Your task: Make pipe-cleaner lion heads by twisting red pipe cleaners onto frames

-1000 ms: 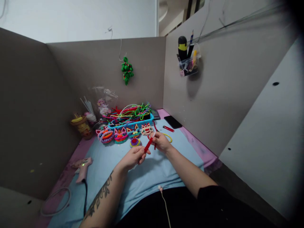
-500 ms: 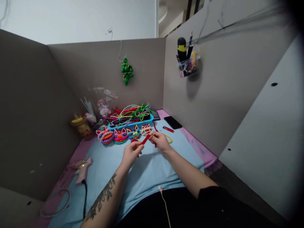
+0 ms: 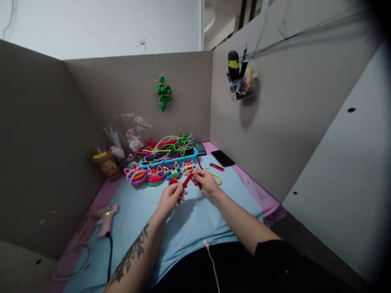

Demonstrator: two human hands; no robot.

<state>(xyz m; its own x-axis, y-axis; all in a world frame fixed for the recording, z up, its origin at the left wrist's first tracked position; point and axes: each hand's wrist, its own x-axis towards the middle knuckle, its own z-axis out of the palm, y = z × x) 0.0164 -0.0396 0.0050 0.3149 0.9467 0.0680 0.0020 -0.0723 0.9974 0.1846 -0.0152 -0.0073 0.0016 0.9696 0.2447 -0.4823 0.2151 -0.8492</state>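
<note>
Pink hot-glue gun [image 3: 107, 217] lies by the desk's [image 3: 134, 211] left edge, a cup [image 3: 106, 165] with unreadably small print beyond; left hand [image 3: 171, 197] and right hand [image 3: 207, 182], slightly apart, pinch a red chenille strip [image 3: 187, 180] above mid-desk; smartphone [image 3: 222, 158] near the far right corner.

Left hand [image 3: 171, 197] is hiding part of a red strip [image 3: 188, 180] and of a coil [image 3: 174, 182], right hand [image 3: 207, 183] is covering more strip and part of a yellow loop [image 3: 220, 179], bottom edge is cropping a pale cord [image 3: 213, 263]
</note>
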